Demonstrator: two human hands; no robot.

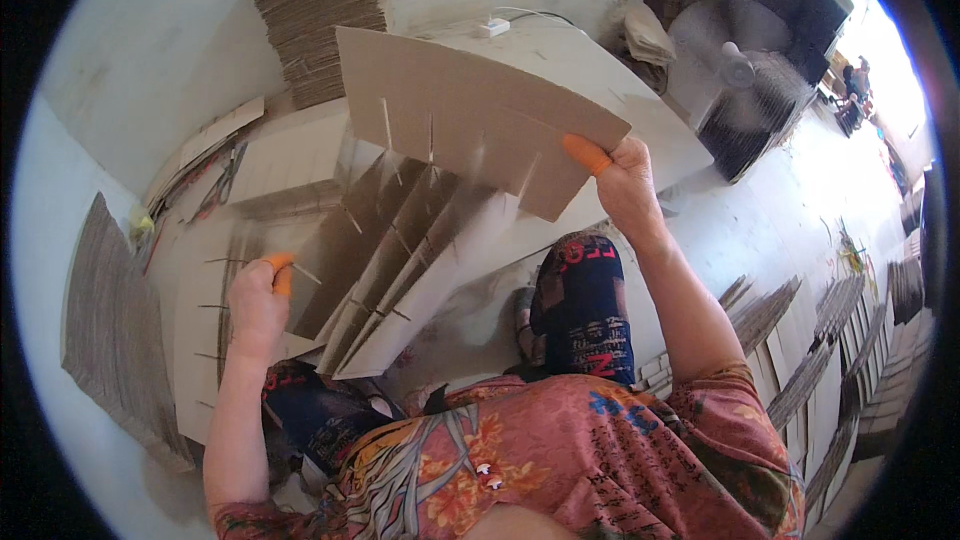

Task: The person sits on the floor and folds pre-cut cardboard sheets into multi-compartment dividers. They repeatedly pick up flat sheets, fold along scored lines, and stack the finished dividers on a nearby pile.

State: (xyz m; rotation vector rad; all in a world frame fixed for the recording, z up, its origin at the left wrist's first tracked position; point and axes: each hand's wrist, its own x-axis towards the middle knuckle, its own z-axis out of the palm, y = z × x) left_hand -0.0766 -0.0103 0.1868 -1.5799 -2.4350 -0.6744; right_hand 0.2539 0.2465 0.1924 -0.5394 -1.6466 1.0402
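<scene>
My right hand point(630, 190), an orange finger cover on it, is closed on the right end of a long brown cardboard sheet point(470, 90) with slots along its lower edge. Below that sheet, several slotted cardboard strips point(400, 250) fan out and cross it at its slots. My left hand point(258, 308), also with an orange cover, pinches the left edge of one of these strips. Its fingertips are partly hidden. Beside and under the left hand lie more slotted cardboard sheets point(200, 340), slightly blurred.
Tall stacks of cardboard point(315, 20) stand against the wall, with another stack point(110, 320) at far left. A fan point(735, 65) stands at upper right, and a white power strip point(492, 28) lies behind the sheet. Cardboard partitions point(810, 350) lean in rows at right.
</scene>
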